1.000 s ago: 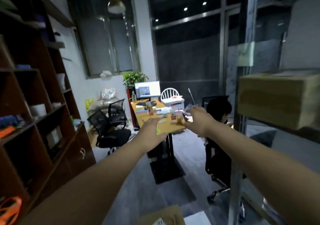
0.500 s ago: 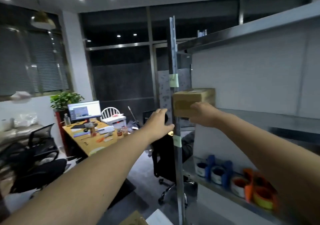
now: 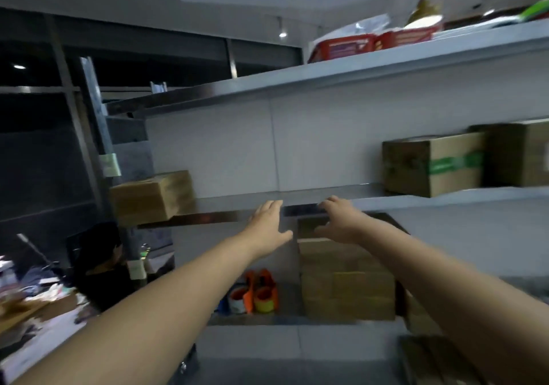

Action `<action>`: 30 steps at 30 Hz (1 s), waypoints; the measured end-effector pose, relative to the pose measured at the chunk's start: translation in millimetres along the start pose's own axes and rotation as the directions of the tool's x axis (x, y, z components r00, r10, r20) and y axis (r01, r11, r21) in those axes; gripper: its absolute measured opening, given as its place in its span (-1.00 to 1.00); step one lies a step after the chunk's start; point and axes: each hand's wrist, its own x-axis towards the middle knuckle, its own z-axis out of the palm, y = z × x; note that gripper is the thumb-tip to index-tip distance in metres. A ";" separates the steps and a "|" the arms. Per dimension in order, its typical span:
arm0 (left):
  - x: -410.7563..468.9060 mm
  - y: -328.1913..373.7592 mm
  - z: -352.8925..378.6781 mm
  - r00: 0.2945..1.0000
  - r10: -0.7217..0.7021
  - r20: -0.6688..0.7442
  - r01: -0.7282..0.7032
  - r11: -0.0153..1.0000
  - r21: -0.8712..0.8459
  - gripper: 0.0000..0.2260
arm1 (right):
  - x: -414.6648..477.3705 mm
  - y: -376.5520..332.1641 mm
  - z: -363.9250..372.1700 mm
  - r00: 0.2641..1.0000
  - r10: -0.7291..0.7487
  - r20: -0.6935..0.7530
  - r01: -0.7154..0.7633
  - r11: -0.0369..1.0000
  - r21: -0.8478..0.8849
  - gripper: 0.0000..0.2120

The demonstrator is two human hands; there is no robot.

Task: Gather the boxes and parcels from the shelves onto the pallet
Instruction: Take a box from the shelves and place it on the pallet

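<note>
I face a grey metal shelf unit [image 3: 297, 199]. My left hand [image 3: 269, 224] and my right hand [image 3: 341, 221] reach forward side by side at the front edge of the middle shelf, fingers spread, holding nothing. A plain brown box [image 3: 151, 197] sits at the left end of that shelf, well left of my left hand. A box with green tape [image 3: 433, 165] and a darker box [image 3: 520, 153] stand at the right end. A stack of brown boxes [image 3: 344, 280] fills the shelf below, under my right hand.
Orange and red tape rolls [image 3: 255, 294] lie on the lower shelf. Red packets [image 3: 356, 44] rest on the top shelf. A seated person [image 3: 98, 263] and a cluttered desk [image 3: 32, 301] are at the left. The shelf upright [image 3: 95, 153] stands at the left.
The view has swung right, from the office to the shelf front. My right hand has left the plain brown box and both hands now hover at mid-shelf.
</note>
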 end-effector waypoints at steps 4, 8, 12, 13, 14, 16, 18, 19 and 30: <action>30.7 110.1 55.0 0.987 0.159 0.001 -0.158 0.984 -0.081 -0.36 | -62.1 103.4 -44.5 0.992 0.126 -0.001 -0.126 0.990 -0.070 -0.43; 38.9 220.8 113.2 0.967 0.254 0.034 -0.242 0.949 -0.203 -0.38 | -137.0 201.6 -94.9 0.947 0.319 -0.045 -0.322 0.942 -0.095 -0.37; 33.8 329.1 168.5 0.921 0.366 0.134 -0.312 0.898 -0.311 -0.36 | -219.1 285.7 -139.2 0.887 0.454 -0.082 -0.458 0.887 -0.050 -0.40; 31.8 354.8 180.9 0.906 0.396 0.149 -0.334 0.886 -0.321 -0.36 | -241.2 304.5 -148.8 0.869 0.488 -0.084 -0.493 0.869 -0.052 -0.40; 29.4 380.0 192.8 0.891 0.425 0.162 -0.357 0.874 -0.329 -0.36 | -262.9 322.5 -158.0 0.848 0.523 -0.089 -0.528 0.847 -0.060 -0.40; 23.7 430.6 215.0 0.859 0.481 0.178 -0.402 0.847 -0.349 -0.36 | -306.0 355.5 -176.7 0.796 0.592 -0.123 -0.602 0.797 -0.061 -0.40; 16.7 479.4 235.1 0.826 0.536 0.175 -0.445 0.810 -0.381 -0.36 | -346.8 383.5 -195.1 0.735 0.654 -0.178 -0.670 0.741 -0.041 -0.42; 12.8 502.4 243.6 0.806 0.566 0.176 -0.466 0.788 -0.402 -0.36 | -366.0 395.6 -203.7 0.703 0.682 -0.202 -0.701 0.712 -0.037 -0.43; -11.5 700.8 308.3 0.567 0.799 0.201 -0.628 0.577 -0.522 -0.38 | -509.9 502.0 -260.1 0.366 0.881 -0.301 -0.914 0.402 0.064 -0.46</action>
